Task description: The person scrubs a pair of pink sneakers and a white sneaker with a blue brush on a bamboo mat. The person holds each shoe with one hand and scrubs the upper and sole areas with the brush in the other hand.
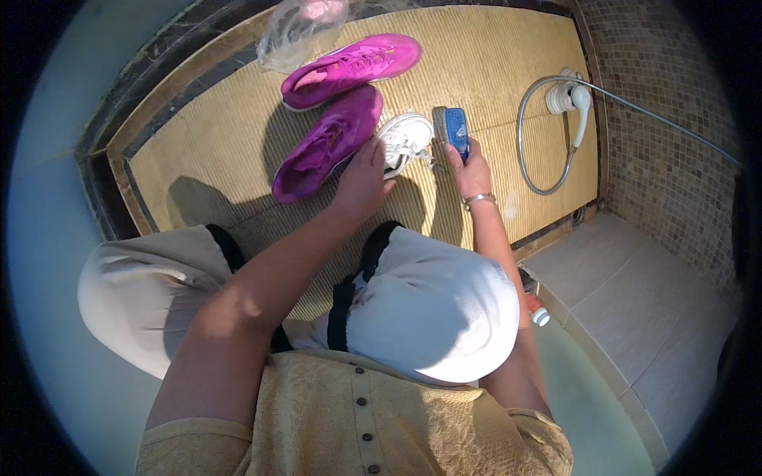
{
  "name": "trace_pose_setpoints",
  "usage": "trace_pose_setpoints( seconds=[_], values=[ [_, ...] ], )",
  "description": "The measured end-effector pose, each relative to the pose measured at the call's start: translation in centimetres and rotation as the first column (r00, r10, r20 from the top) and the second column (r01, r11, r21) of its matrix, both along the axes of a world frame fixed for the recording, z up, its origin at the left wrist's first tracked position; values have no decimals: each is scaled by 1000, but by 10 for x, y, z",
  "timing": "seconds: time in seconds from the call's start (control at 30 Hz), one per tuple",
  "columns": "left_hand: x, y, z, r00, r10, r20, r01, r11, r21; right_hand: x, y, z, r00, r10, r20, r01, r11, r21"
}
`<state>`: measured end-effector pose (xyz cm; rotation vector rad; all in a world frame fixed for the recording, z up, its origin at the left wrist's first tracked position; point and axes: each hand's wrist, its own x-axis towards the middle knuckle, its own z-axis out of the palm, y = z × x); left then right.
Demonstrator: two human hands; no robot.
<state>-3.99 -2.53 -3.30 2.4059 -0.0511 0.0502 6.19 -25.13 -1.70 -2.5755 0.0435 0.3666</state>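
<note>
My left hand [364,178] grips a small white lace-up shoe [406,134] by its heel end, and the toe points away from me. Loose laces hang off the shoe's right side. In my right hand [473,172] is a scrubbing brush with a blue back [456,126], tilted so that its greyish bristles [439,124] face the shoe. A narrow gap parts bristles and shoe. Left of the white shoe lies one magenta sneaker [333,143], close to my left hand. Its mate, another magenta sneaker [357,66], rests just beyond it.
Underfoot is a ribbed yellow mat [494,65] with a dark stone border. A shower head [578,110] with a looping metal hose [522,143] sits at right by the mosaic wall [661,95]. A clear plastic bag [292,35] lies at the back; a white-capped bottle [537,312] is near my right knee.
</note>
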Motion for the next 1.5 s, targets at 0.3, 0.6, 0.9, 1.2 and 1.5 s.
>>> trace_pose_setpoints(
  seconds=[0.3, 0.6, 0.9, 1.2, 1.5],
  values=[
    [35, -8, -14, 972, -77, -223, 61, 995, -76, -26, 27, 6, 975, 95, -200, -118, 987, -105],
    [54, -1, -8, 942, 33, -335, -70, 993, -98, -29, 34, 46, 997, 78, -6, -76, 986, 151],
    [72, 12, -4, 923, 117, -366, -189, 968, -167, -19, 51, 33, 948, 299, 109, -292, 953, -80],
    [87, 45, 69, 947, 81, -311, -134, 979, -151, -12, 71, 82, 949, 205, 237, -280, 894, 349],
    [90, 87, 69, 918, 195, -345, -272, 943, -191, 8, 93, 80, 925, 277, 262, -319, 938, 137]
  ],
)
